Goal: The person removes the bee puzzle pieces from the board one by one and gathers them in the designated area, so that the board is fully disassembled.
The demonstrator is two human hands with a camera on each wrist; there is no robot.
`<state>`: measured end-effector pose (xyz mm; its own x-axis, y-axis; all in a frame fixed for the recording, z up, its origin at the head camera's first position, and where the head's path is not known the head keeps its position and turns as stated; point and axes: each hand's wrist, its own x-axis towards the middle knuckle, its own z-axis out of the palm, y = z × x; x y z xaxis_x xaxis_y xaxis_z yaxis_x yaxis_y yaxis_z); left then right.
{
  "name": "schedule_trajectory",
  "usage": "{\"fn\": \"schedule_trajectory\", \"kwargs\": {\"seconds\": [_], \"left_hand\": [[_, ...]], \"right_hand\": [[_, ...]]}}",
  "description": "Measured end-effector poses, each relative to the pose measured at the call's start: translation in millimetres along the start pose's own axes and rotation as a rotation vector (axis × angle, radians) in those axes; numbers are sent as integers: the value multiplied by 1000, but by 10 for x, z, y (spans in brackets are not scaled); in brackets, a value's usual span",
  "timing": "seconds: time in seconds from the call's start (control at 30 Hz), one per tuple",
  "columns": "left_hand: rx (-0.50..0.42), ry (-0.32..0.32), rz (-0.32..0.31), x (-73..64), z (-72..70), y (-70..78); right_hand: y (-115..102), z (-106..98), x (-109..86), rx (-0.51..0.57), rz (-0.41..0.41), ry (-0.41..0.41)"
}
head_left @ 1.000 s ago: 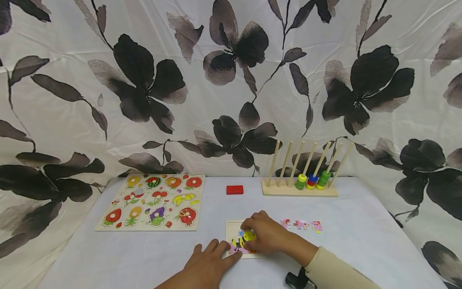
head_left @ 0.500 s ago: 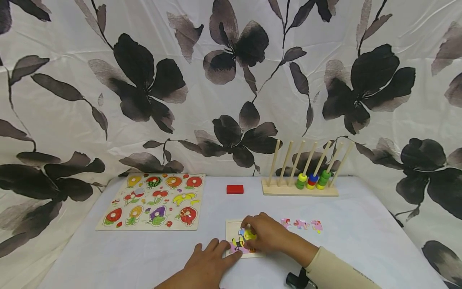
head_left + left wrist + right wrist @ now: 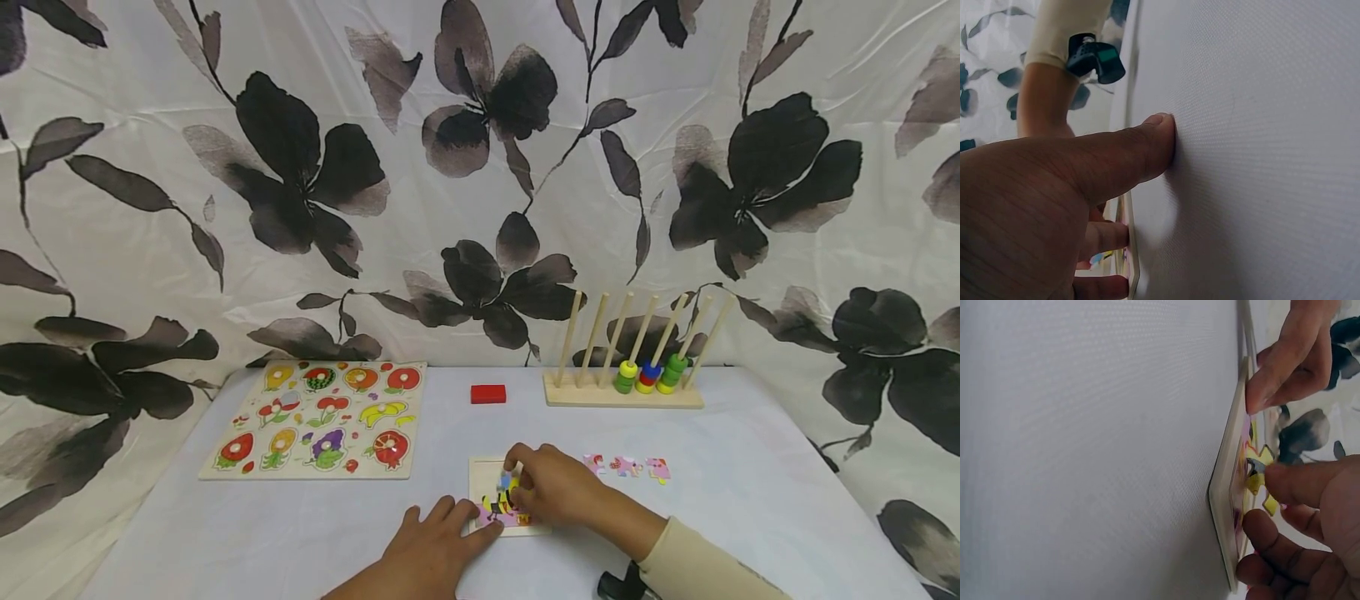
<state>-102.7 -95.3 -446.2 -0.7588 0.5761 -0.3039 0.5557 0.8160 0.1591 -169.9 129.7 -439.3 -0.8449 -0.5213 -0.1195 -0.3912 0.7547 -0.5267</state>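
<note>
A small wooden jigsaw puzzle board (image 3: 478,469) with a yellow-and-black bee picture lies on the white table near its front. My left hand (image 3: 435,546) rests on the board's lower left edge, fingers spread. Over the board's right part, my right hand (image 3: 564,487) pinches a yellow puzzle piece (image 3: 1254,483) between thumb and fingers. In the right wrist view that piece stands tilted off the board. My right hand hides much of the board's right side in the head view. Several loose pink puzzle pieces (image 3: 625,467) lie in a row to the right.
At the left lies a large fruit puzzle board (image 3: 307,475). A red block (image 3: 488,394) sits at the back middle. The wooden peg stand (image 3: 622,400) with coloured rings is at the back right. A black wrist mount (image 3: 621,586) hangs under my right sleeve.
My right hand has shifted slightly right, and the yellow piece under its fingers looks more tilted. My left hand has stayed still.
</note>
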Motion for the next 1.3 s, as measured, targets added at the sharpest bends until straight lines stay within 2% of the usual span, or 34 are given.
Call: {"fn": "schedule_trajectory", "kwargs": {"seconds": [0.23,0.47,0.83,1.03,1.3], "left_hand": [[1,24,23,-31,2,-2],[11,41,34,-31,7,-12],[5,41,27,-30,19,0],[8,50,29,-38,19,3],[8,80,46,-38,41,-11]], "right_hand": [[22,-15,-44,40,-39,58],[101,-74,-102,133,-52,90],[380,-231,-286,154,32,212],[514,-344,-410,209,39,214],[669,-436,-529,217,26,189]]}}
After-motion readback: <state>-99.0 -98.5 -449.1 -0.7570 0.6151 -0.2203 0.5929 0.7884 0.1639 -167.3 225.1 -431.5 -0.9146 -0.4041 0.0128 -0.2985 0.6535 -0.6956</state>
